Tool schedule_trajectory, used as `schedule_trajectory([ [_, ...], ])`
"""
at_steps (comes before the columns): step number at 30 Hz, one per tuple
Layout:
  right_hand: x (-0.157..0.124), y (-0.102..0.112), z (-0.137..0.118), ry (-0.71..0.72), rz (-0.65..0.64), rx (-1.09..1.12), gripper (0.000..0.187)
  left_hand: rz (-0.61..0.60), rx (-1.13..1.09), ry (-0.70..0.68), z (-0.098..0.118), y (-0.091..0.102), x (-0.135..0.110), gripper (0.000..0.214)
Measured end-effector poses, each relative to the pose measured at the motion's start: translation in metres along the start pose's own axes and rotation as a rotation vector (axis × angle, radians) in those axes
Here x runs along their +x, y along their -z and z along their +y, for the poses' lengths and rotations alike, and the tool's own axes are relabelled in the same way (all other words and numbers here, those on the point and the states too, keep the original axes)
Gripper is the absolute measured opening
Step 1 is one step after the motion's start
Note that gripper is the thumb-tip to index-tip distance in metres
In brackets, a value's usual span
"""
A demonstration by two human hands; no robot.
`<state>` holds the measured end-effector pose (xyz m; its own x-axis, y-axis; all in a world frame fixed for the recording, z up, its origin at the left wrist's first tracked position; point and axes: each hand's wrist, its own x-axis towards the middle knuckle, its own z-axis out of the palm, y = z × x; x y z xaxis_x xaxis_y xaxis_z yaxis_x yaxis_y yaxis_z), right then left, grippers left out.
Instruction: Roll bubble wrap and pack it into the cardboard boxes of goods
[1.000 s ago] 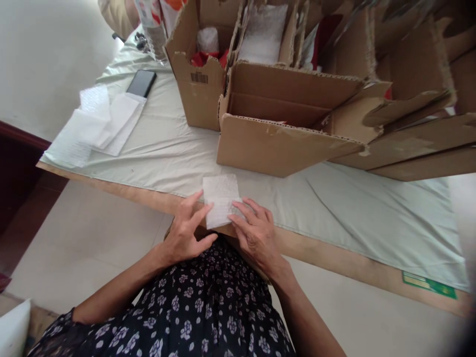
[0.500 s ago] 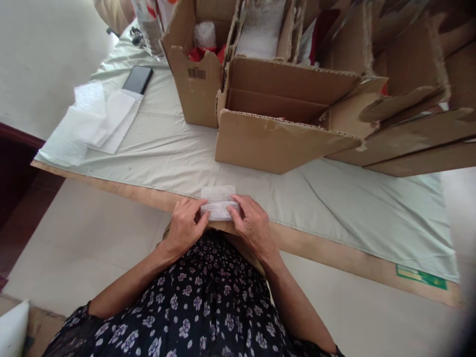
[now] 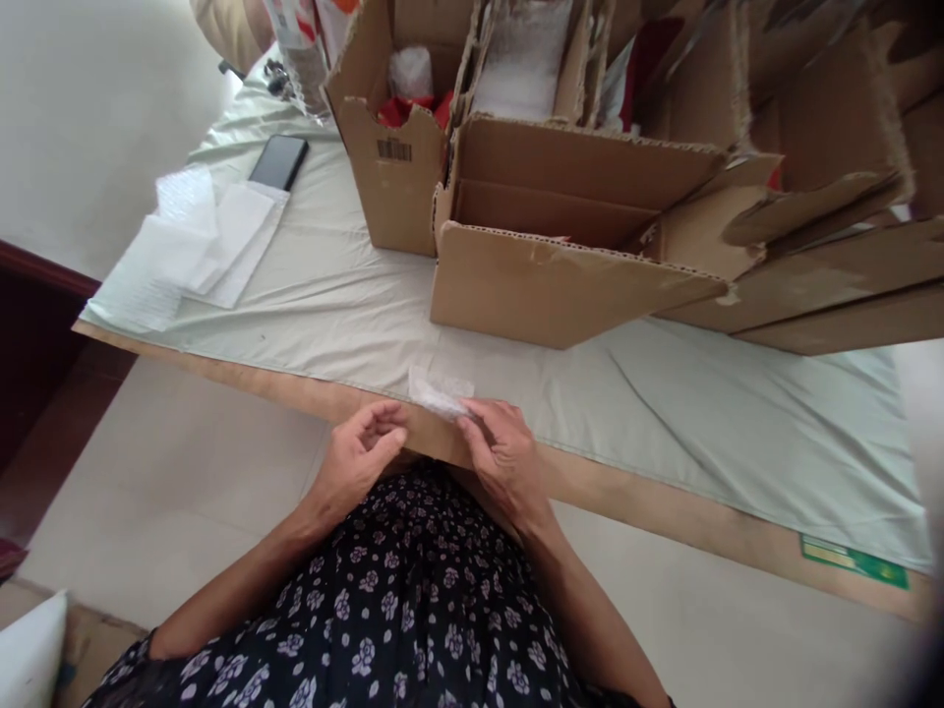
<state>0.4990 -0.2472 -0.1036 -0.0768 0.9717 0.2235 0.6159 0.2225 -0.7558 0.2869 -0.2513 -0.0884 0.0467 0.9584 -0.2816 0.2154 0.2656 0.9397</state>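
Note:
A small clear sheet of bubble wrap (image 3: 437, 391), partly rolled or folded, lies at the front edge of the table. My right hand (image 3: 501, 444) pinches its right end between thumb and fingers. Just left of it, my left hand (image 3: 367, 444) is off the wrap, its fingers curled loosely with a gap between thumb and fingertips. Nothing shows in that left hand. Whether anything is rolled inside the wrap I cannot make out.
Open cardboard boxes (image 3: 508, 285) stand along the back and right of the cloth-covered table (image 3: 324, 324). At the left lie several bubble wrap pieces (image 3: 184, 241) beside a black phone (image 3: 278, 162). A plastic bottle (image 3: 301, 64) stands behind.
My left hand has let go of the bubble wrap and moved slightly left. The wrap now tilts, held only at its right end by my right hand.

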Motion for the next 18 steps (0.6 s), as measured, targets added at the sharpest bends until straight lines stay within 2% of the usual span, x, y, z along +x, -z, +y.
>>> schedule_trajectory([
  [3,-0.007,-0.001,-0.009,-0.063,-0.075,0.160,0.023,-0.155,-0.215,0.062,0.002,-0.008,0.000,0.045],
  [5,-0.012,0.003,-0.012,-0.055,-0.107,0.207,0.022,-0.173,-0.276,0.045,0.004,-0.013,0.001,0.039],
  [7,-0.016,0.013,-0.013,-0.052,-0.098,0.194,0.024,-0.148,-0.222,-0.002,0.007,-0.017,0.003,0.031],
  [9,-0.017,0.028,-0.012,-0.053,-0.122,0.172,0.048,-0.144,-0.076,-0.107,0.013,-0.019,0.003,0.023],
  [11,-0.015,0.043,-0.012,-0.038,-0.220,0.171,0.077,-0.216,0.066,-0.256,0.020,-0.022,0.002,0.019],
  [12,-0.014,0.049,-0.013,-0.020,-0.274,0.170,0.078,-0.266,0.118,-0.331,0.023,-0.024,0.002,0.017],
  [13,-0.012,0.055,-0.015,0.000,-0.319,0.161,0.068,-0.311,0.159,-0.388,0.025,-0.027,0.001,0.015],
  [16,-0.003,0.070,-0.023,0.053,-0.386,0.105,0.019,-0.389,0.231,-0.461,0.028,-0.033,0.001,0.008],
  [18,0.004,0.086,-0.027,0.087,-0.370,0.066,0.012,-0.363,0.258,-0.531,0.031,-0.033,0.006,0.012],
])
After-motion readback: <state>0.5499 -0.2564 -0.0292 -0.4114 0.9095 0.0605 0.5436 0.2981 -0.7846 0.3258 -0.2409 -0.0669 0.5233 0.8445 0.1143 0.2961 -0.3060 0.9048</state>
